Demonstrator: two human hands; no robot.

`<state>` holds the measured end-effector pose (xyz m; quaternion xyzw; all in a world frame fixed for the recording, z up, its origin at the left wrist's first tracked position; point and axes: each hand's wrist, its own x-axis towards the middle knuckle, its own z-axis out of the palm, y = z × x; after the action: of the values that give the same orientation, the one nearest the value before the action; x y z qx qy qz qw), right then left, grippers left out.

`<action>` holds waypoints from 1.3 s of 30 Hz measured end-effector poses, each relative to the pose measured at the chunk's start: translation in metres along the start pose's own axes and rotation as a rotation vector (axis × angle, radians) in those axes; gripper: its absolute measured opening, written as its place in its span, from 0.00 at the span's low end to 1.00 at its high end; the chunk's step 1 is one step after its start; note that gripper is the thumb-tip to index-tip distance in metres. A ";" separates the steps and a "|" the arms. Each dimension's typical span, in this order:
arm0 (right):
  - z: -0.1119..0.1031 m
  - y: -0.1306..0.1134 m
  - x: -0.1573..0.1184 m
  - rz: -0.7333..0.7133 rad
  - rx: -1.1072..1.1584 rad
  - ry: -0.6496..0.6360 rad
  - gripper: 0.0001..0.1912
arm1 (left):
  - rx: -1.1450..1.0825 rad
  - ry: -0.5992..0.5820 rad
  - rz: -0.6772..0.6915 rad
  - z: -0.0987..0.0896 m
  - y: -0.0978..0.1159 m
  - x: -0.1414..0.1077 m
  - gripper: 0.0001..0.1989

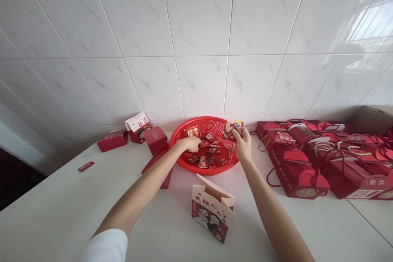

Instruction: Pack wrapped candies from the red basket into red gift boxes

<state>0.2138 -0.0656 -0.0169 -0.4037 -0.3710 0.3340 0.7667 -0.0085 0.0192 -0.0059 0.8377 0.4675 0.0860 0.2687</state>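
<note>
Tiled wall backs red basket: left hand among sweets, grip indeterminable; right hand pinches brown packet, open carton nearer and leftward.

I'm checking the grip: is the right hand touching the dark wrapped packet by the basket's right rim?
Touching: the head view shows the right hand with its thumb lying against the dark wrapped packet.

This seems to be a room in a home, perhaps a kitchen, although I cannot tell it with certainty. The tiled wall is glossy white with grey veins, and at the right it shows a window reflection. Against it stands a plain white table, carrying a household-style red plastic basket.
</note>
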 end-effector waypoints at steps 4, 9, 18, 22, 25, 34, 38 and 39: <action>0.000 -0.001 0.000 0.008 0.002 -0.012 0.18 | 0.087 -0.053 -0.081 -0.008 -0.012 0.004 0.13; 0.002 -0.005 -0.001 0.029 0.023 -0.028 0.18 | 0.148 -0.119 -0.145 -0.010 -0.019 0.001 0.09; 0.003 -0.008 -0.001 0.028 0.024 -0.082 0.18 | 0.295 -0.201 -0.228 0.006 -0.014 -0.013 0.16; 0.002 -0.012 -0.001 0.070 0.059 -0.123 0.19 | 0.235 -0.185 -0.199 0.003 -0.007 -0.018 0.15; 0.003 -0.019 -0.002 0.144 0.130 -0.160 0.19 | 0.169 -0.179 -0.142 -0.010 0.007 -0.030 0.11; 0.018 -0.070 -0.030 0.011 0.026 -0.337 0.14 | -0.610 0.360 0.247 -0.025 0.083 -0.106 0.23; 0.023 -0.095 -0.054 0.009 -0.063 -0.471 0.14 | -0.619 0.496 0.259 -0.013 0.104 -0.129 0.23; 0.023 -0.100 -0.059 0.003 -0.078 -0.481 0.14 | -0.614 0.534 0.260 -0.010 0.107 -0.133 0.22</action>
<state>0.1863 -0.1497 0.0614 -0.3422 -0.5549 0.4071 0.6397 -0.0067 -0.1320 0.0735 0.7192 0.3640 0.4681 0.3621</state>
